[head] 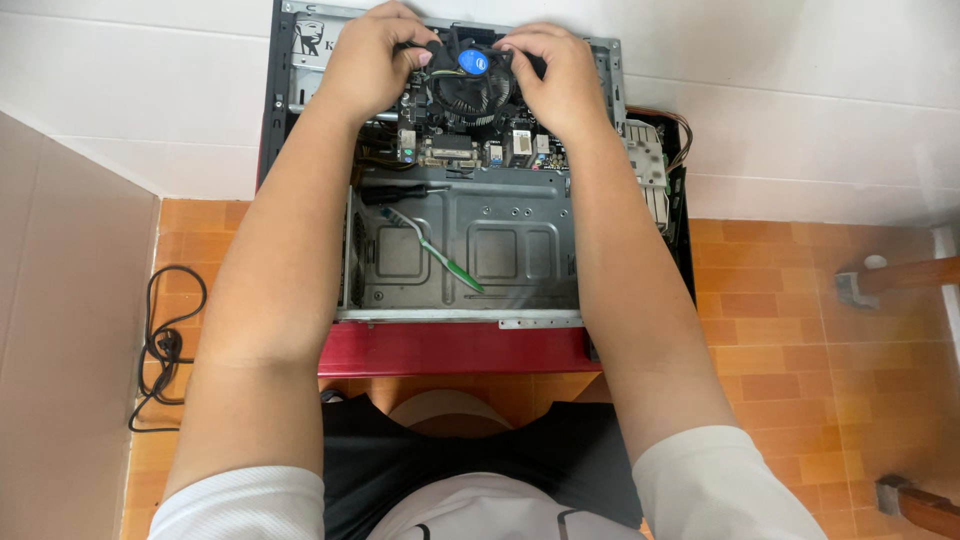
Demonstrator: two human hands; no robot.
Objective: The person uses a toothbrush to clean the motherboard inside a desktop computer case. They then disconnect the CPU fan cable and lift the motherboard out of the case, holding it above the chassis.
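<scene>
Open PC case (460, 250) lies flat on its side on the tiled floor (800, 330), far end against the white wall (800, 110), open face up twd the person, so the board (470, 140) inside can be reached from above. Case = landmark for everything below.

Cooler fan (470, 85), round, black, blue centre sticker, sits on the board at the case's far end. Both hands are on it, one each side. L hand (372, 60) curls over the fan's left edge, fingers bent and close together, pressing or gripping the rim. R hand (560, 75) does the same on the right edge, thumb side inward. Neither hand is spread wide; both are narrow, clamped round the fan frame. Likely gripped from opposite sides so the fan stays level, tho whether they push, pull or twist can't be told. Fingertips partly hidden behind the frame.

Inside the case, nearer the person than the fan: a screwdriver (400, 190) w/ black handle lies on the bare metal tray, and just nearer again a green toothbrush (440, 252) lies diagonally. Both parked in the case's bare half, prob. to stay in reach w/o rolling off.

Right of the case, touching its side wall: a pale drive bracket (650, 165) w/ wires. Left of the case, well apart on the floor: a black cable (165, 345), loosely coiled.
</scene>
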